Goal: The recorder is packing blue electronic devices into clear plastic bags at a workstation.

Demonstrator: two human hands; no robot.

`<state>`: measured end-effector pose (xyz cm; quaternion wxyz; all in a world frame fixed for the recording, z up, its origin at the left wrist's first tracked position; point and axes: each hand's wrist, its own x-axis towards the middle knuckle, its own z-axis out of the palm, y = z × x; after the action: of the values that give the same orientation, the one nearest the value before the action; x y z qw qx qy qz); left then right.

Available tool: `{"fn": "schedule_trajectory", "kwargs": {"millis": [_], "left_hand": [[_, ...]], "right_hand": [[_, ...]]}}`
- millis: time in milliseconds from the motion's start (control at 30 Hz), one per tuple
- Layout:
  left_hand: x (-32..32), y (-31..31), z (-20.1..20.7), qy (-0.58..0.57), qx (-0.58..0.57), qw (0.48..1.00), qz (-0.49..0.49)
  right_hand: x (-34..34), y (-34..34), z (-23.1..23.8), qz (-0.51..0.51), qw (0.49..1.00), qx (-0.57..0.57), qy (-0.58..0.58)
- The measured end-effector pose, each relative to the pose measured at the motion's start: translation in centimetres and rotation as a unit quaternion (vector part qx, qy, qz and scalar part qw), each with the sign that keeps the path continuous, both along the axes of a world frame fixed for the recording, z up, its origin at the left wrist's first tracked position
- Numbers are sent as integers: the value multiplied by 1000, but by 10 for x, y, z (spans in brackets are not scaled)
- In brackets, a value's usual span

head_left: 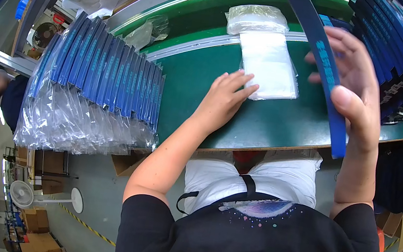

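Observation:
My right hand [360,90] grips a thin, flat blue box [337,128] on its edge, thumb on the near side and fingers behind it. The box stands tilted above the table's right part, its narrow printed side toward me. My left hand [224,98] is open with fingers spread, its fingertips at the near left edge of a pile of clear plastic bags [268,63]. Whether those fingers press on the bags or only hover, I cannot tell. Behind that pile lies a bundled pack of clear bags [257,19].
On the left, a row of bagged blue boxes [100,69] stands on edge, their loose bag ends hanging toward me. Stacked blue boxes [390,50] rise at the right. The green table [187,82] has a metal rail behind. Another person [13,98] is at far left.

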<state>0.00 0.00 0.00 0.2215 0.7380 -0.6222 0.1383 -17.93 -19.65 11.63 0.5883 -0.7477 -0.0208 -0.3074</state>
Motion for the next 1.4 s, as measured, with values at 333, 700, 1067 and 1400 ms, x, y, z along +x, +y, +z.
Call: {"fn": "schedule_trajectory", "kwargs": {"millis": [333,700,1067,1400], "left_hand": [[8,-21,-6,50,-62,997,-10],[5,-28,15,334,-97,936,53],[-2,-30,11,659,-161,716,164],[-8,-25,17,394,-56,901,175]], "right_hand": [[-26,0,-110,156,845,480,177],[20,13,-119,297,783,518,174],[17,-6,-126,215,874,380,212],[17,28,-137,72,946,298,100]]}}
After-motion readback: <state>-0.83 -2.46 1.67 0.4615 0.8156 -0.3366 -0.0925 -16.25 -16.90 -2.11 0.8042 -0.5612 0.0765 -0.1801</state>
